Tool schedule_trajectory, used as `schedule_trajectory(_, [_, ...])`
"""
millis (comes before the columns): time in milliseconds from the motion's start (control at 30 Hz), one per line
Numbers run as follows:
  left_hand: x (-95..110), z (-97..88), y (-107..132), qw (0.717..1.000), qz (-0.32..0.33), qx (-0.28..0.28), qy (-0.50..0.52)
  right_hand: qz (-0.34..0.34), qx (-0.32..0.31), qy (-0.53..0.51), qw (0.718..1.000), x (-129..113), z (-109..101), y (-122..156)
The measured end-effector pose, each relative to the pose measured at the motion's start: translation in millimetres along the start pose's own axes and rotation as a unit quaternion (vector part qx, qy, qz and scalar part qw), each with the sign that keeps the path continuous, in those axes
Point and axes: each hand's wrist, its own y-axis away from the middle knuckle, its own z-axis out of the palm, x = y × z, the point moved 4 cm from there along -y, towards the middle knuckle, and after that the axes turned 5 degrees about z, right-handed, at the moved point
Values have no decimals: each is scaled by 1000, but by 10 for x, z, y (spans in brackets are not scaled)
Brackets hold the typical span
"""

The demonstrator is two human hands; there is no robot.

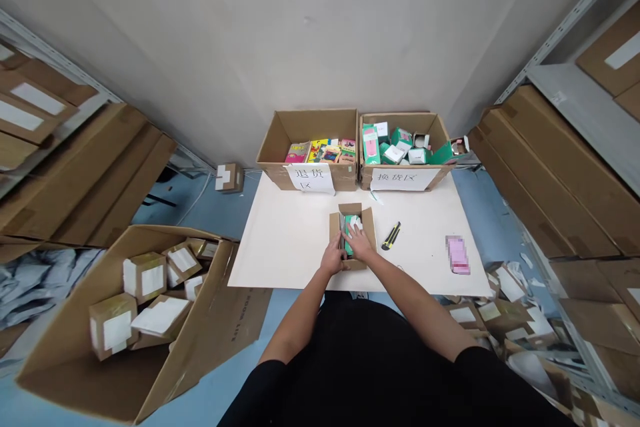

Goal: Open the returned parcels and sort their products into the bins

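A small open cardboard box (370,223) stands on the white table in front of me, its flaps folded outward. Inside lies a green and white carton (349,248), partly covered by my hands. My left hand (333,255) is closed around the box's near left side, fingertips at the inner edge. My right hand (359,242) reaches over the box's right side, its fingers spread on the carton. A black and yellow box cutter (391,236) lies just right of the box.
Behind stand two labelled cardboard bins, one with colourful books (320,152), one with green and white cartons (400,143). A blurred pink object (458,255) lies on the table (285,240). A large carton of parcels (145,240) is at left; shelves flank both sides.
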Motion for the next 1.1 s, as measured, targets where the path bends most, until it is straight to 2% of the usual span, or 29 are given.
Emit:
schedule_trajectory(100, [-56,24,10,1000,-8,3,27,4,14,-19,1000,79,-65,104])
schedule_trajectory(200, [-103,55,23,998,-17,20,48,14,53,-46,997,159,-179,221])
schedule_trajectory(333, [-116,91,23,998,-24,22,58,19,142,-54,988,213,-457,301])
schedule_trajectory(467, [-52,85,5,998,-40,11,41,41,210,-52,975,284,-782,207])
schedule_trajectory(533, [-11,76,-1,998,-43,4,35,68,207,-51,975,325,-898,95])
schedule_trajectory(600, [16,71,-6,998,-44,0,33,86,172,-38,981,324,-943,-29])
schedule_trajectory(733, [19,87,-18,998,-50,9,25,112,123,-13,986,183,-785,-131])
schedule_trajectory(867, [-13,132,-26,997,-55,34,28,120,146,-79,979,15,-378,28])
schedule_trajectory(967, [-22,157,-26,996,-51,50,52,153,162,-152,963,35,-153,161])
schedule_trajectory(1100, [10,156,-35,996,-50,55,43,152,134,-186,961,54,-139,151])
